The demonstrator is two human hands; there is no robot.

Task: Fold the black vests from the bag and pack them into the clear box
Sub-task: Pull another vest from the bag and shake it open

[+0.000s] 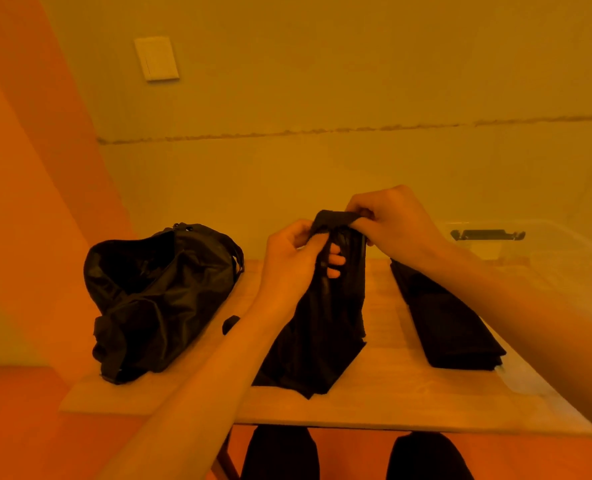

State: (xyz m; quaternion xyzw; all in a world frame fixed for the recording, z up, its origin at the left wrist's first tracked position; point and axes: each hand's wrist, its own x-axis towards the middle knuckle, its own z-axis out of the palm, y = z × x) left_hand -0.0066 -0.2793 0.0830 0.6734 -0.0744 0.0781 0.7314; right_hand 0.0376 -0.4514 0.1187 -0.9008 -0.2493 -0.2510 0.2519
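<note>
**Limp black vest held up by its top edge between bag and box**

On the left of the wooden table [391,403], the black bag [162,299] slumps with its mouth open. It sits well apart from the work at the centre. Just right of it, the person's left hand [294,261] is curled round the upper edge of a black vest [325,317], thumb in front and fingertips showing through behind the cloth. The vest hangs from that grip in a narrow, gathered column, and its lower end rests crumpled on the tabletop. The right hand [391,223] pinches the same top edge from the other side, close against the left, with a strap-like band of fabric stretched between the two.

The garment looks light, soft and entirely without stiffness. It sags wherever it is unsupported and will likely bunch rather than hold a crease, so it wants spreading flat before any fold. The shoulders or top hem, taken one in each hand and drawn apart, seem the sensible holds.

Further right, a stack of folded vests [447,323] lies in a long, neat block. Beyond it stands the clear box [530,251], its dark latch visible at the far rim. In the amber light and through transparent walls, whether the stack sits inside the box or just beside it cannot be told.
</note>
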